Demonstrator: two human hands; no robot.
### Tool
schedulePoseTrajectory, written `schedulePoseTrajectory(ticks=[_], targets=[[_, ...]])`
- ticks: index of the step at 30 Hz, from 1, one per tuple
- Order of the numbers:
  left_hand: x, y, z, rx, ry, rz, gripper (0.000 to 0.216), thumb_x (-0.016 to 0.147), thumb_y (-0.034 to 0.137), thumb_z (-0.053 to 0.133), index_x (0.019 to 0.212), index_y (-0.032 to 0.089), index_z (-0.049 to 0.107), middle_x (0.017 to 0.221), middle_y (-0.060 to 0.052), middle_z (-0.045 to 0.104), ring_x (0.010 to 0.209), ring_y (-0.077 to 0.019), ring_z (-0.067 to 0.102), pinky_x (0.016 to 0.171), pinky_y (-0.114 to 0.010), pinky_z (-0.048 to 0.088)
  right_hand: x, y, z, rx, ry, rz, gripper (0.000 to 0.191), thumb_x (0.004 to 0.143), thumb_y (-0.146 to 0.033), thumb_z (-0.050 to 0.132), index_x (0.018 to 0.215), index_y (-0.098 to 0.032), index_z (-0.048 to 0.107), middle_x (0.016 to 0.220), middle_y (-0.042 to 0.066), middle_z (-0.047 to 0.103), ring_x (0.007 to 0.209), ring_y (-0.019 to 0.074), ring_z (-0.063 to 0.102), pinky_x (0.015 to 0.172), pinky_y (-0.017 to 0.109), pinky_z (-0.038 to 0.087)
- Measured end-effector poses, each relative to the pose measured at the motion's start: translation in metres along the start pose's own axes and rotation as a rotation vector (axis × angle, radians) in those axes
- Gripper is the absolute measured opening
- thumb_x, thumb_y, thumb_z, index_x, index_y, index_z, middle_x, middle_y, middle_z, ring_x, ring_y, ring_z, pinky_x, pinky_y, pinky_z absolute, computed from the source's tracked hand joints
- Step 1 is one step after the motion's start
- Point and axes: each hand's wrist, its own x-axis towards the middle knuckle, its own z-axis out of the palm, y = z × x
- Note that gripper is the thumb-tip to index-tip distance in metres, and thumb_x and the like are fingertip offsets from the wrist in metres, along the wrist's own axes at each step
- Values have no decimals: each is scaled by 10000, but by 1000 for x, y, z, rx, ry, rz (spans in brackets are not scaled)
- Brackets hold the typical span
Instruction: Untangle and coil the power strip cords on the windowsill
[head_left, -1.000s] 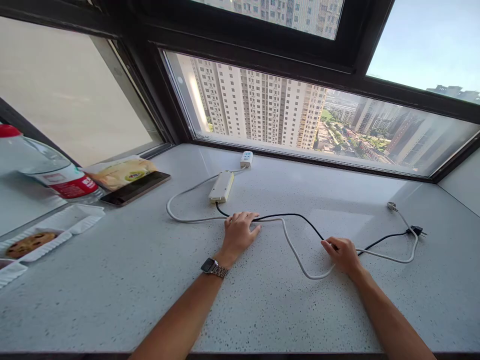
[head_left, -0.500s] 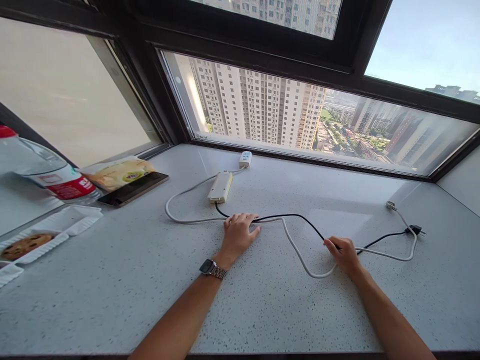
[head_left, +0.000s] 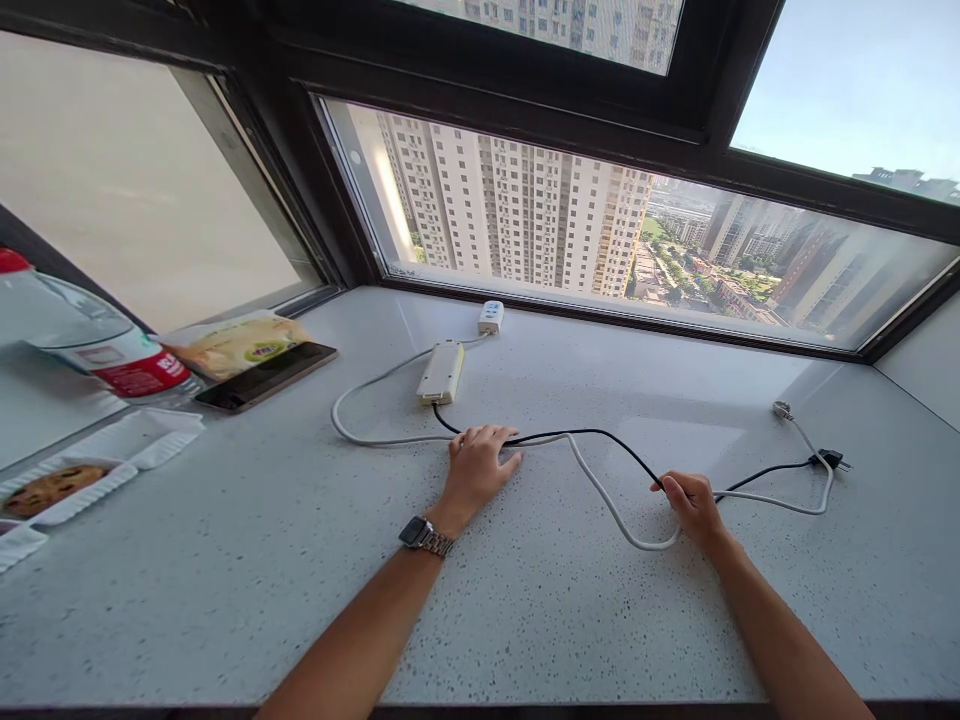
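Observation:
My left hand (head_left: pixel 480 465), with a watch on its wrist, lies over a black power cord (head_left: pixel 592 432) and a white power cord (head_left: pixel 600 490) on the sill. Its fingers rest across them and the thumb stands apart. Farther right, my right hand (head_left: pixel 694 505) is closed around both cords, thumb on top. The black cord runs from a cream power strip (head_left: pixel 441 372) to a black plug (head_left: pixel 829 460). From a small white socket block (head_left: pixel 491 318), the white cord loops round to a pale plug (head_left: pixel 782 410). My palms hide parts of both cords.
On the speckled sill (head_left: pixel 525 620), a bottle with a red cap (head_left: pixel 112 340), a soft yellow packet (head_left: pixel 247 345), a dark phone (head_left: pixel 266 378) and a plastic tray (head_left: pixel 161 435) with a cookie (head_left: pixel 56 490) stand at the left. A dark window frame (head_left: pixel 675 325) borders the back.
My right hand has shifted slightly right along the cords, and its thumb lies differently. The white cord's bend has moved a little right. My left hand stays in place.

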Motion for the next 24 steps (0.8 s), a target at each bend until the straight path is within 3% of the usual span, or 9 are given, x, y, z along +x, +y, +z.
schedulePoseTrajectory(ticks=[11, 19, 24], targets=[[1, 0, 1, -24, 1, 5, 356, 821, 378, 514, 1125, 234, 630, 1125, -93, 648, 1103, -294, 533, 979, -449, 353, -2, 6, -6, 375, -101, 115, 638, 838, -726, 400, 711, -155, 653, 421, -69, 270, 359, 72, 192, 359, 219, 201], [1, 0, 2, -38, -16, 15, 364, 816, 380, 518, 1128, 227, 627, 1120, -94, 638, 1100, -298, 535, 959, -437, 389, -1, -2, -13, 554, -130, 172, 753, 703, -876, 397, 716, -161, 635, 415, -69, 281, 351, 75, 220, 359, 224, 197], [1, 1, 0, -69, -46, 40, 375, 811, 404, 531, 1120, 218, 631, 1125, -99, 624, 1086, -303, 536, 922, -441, 419, 1, -8, -25, 712, -285, 210, 807, 641, -932, 376, 754, -166, 607, 442, -87, 259, 332, 58, 176, 341, 217, 181]])
